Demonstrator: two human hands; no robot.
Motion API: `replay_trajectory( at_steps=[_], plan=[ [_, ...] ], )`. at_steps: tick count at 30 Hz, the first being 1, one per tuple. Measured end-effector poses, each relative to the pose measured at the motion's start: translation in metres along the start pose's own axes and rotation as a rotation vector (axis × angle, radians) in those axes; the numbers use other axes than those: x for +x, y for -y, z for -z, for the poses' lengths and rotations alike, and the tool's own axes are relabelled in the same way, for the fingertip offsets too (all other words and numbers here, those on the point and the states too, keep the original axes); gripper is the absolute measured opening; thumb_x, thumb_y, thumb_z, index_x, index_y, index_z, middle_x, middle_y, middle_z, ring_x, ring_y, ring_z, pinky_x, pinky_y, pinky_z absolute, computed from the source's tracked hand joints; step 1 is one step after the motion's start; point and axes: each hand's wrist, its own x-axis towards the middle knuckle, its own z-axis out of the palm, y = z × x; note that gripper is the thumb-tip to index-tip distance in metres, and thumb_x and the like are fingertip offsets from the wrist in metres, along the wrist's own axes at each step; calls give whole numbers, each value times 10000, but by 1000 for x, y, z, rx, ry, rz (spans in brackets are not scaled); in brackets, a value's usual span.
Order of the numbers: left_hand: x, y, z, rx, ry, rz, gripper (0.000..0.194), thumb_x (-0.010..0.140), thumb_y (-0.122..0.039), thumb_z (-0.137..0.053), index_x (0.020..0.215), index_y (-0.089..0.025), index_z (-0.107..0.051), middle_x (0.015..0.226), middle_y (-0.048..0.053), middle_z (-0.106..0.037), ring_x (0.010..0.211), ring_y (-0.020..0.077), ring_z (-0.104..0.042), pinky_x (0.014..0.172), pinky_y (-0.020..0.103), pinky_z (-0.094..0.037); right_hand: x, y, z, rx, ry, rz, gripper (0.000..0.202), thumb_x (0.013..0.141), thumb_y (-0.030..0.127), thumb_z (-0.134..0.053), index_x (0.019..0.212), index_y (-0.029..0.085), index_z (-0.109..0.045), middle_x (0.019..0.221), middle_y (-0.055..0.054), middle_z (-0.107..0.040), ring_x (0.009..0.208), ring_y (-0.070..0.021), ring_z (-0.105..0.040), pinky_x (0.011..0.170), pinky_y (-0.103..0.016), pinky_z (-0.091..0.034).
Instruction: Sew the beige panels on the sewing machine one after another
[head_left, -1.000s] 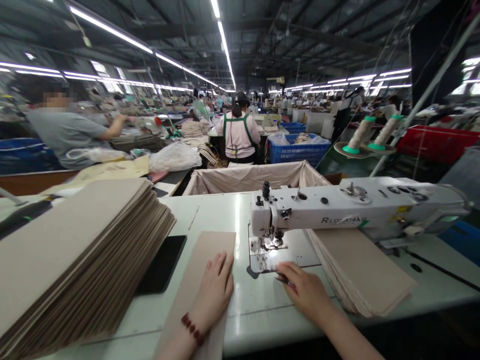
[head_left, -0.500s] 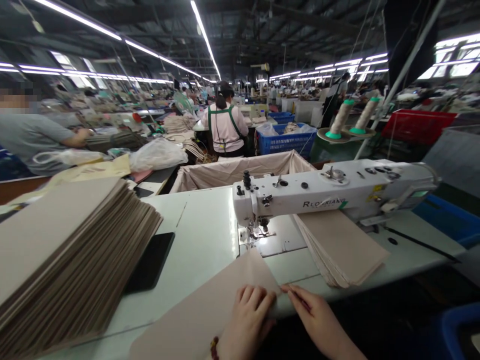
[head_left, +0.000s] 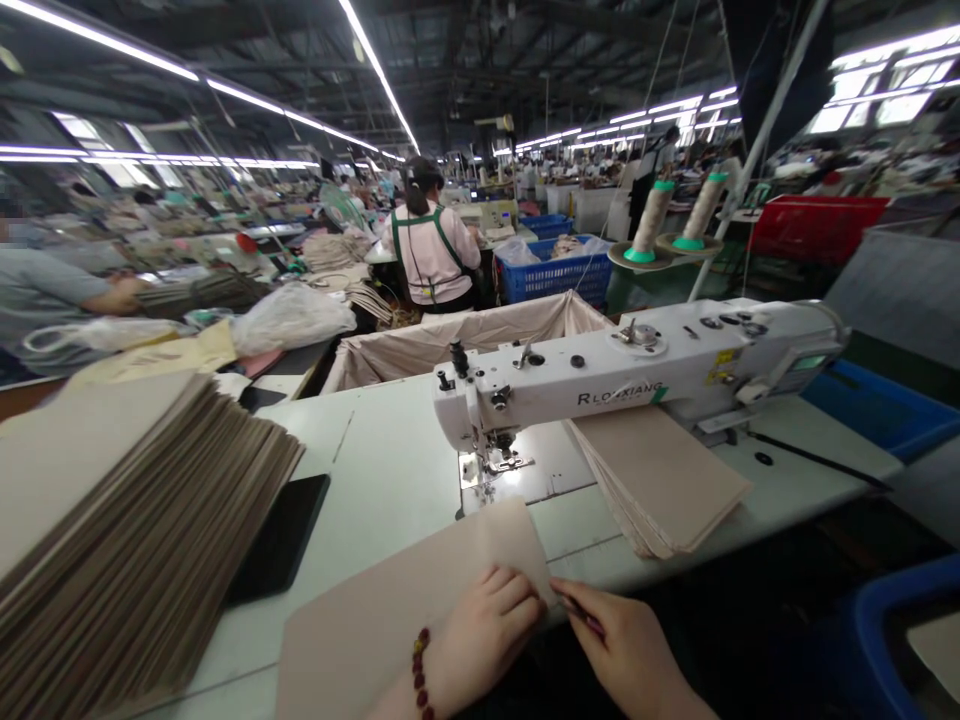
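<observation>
Beyond a worktable (head_left: 382, 430), a blue basket (head_left: 555, 283) holds beige cloth and clear plastic; a blue tub (head_left: 866, 625) at lower right contains a pale piece. The left hand (head_left: 487, 625) curls palm-down on a beige panel (head_left: 375, 615) before the sewing machine (head_left: 540, 385), its grip unclear. The right hand (head_left: 626, 645) clasps a slim tool (head_left: 592, 624) at the panel's edge. Moments earlier, the panel lay left of the needle area.

Panel (head_left: 405, 610) plain beige; bracelet (head_left: 420, 675) dk red (beaded).
</observation>
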Motion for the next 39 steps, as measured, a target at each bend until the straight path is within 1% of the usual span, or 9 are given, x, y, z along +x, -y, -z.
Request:
replay_trajectory(
  at_steps=[8, 13, 20, 24, 28, 31, 33, 36, 39],
  plan=[
    [-9, -21, -21, -230, -171, 374, 113, 953, -157, -492, 859, -190, -546, 906, 54, -562, 861, 218, -551, 754, 327, -469, -8, -9, -13, -144, -64, 93, 484, 862, 130, -452, 1304, 309, -534, 976, -4, -731, 842, -179, -698, 763, -247, -530],
    [-8, -21, -14, -539, -255, 494, 125, 963, -234, -513, 852, -193, -552, 853, 30, -595, 802, 186, -572, 746, 285, -464, -17, -7, -20, -239, -156, 66, 235, 958, 311, -419, 1133, 240, -560, 885, -28, -711, 715, -166, -690, 638, -223, -521],
    [-5, -20, -14, -625, -276, 542, 177, 968, -291, -516, 834, -186, -564, 830, 25, -610, 777, 181, -572, 722, 275, -451, -19, -10, -44, -442, -46, 52, 243, 999, 357, -339, 922, 230, -531, 782, -16, -667, 623, -174, -681, 529, -221, -471],
    [-12, -19, -2, -604, -206, 405, 204, 960, -318, -542, 812, -185, -590, 842, 37, -612, 820, 181, -578, 759, 269, -464, -15, -11, -52, -466, -87, 35, 288, 1014, 353, -299, 877, 235, -524, 734, -3, -672, 592, -173, -683, 502, -217, -454],
    [-49, 7, 31, -541, -69, 165, 253, 912, -463, -593, 963, -228, -671, 1055, 68, -623, 1015, 216, -582, 900, 300, -475, -16, -13, -43, -441, -130, 43, 299, 1017, 339, -290, 877, 242, -536, 700, 16, -669, 587, -172, -688, 483, -219, -457],
    [-97, 41, 46, -165, -149, 333, 767, 731, -566, -751, 1389, -293, -467, 1469, 112, -388, 1335, 359, -360, 1095, 509, -317, -15, -13, -33, -370, -178, 111, 237, 992, 383, -378, 1058, 225, -541, 791, 3, -702, 633, -160, -697, 542, -206, -505],
    [-133, 62, 47, 93, -156, 461, 922, 726, -466, -778, 1494, -315, -291, 1569, 100, -211, 1413, 407, -189, 1114, 614, -196, -10, -11, -29, -366, -162, 175, 342, 951, 395, -458, 1236, 211, -491, 922, -23, -723, 656, -161, -699, 591, -217, -536],
    [-178, 75, 51, 175, -89, 487, 783, 816, -241, -664, 1488, -370, -282, 1543, 40, -295, 1391, 351, -297, 1100, 565, -292, 0, -3, -22, -415, -90, 265, 411, 890, 225, -448, 1297, 240, -496, 969, -29, -730, 697, -185, -703, 643, -263, -559],
    [-208, 61, 77, 17, -63, 458, 495, 898, -200, -559, 1319, -457, -519, 1347, -53, -570, 1225, 244, -552, 1046, 408, -436, 6, 12, -2, -356, 2, 325, 351, 798, 127, -462, 1071, 271, -627, 857, -5, -732, 722, -193, -699, 667, -258, -553]
  ],
)
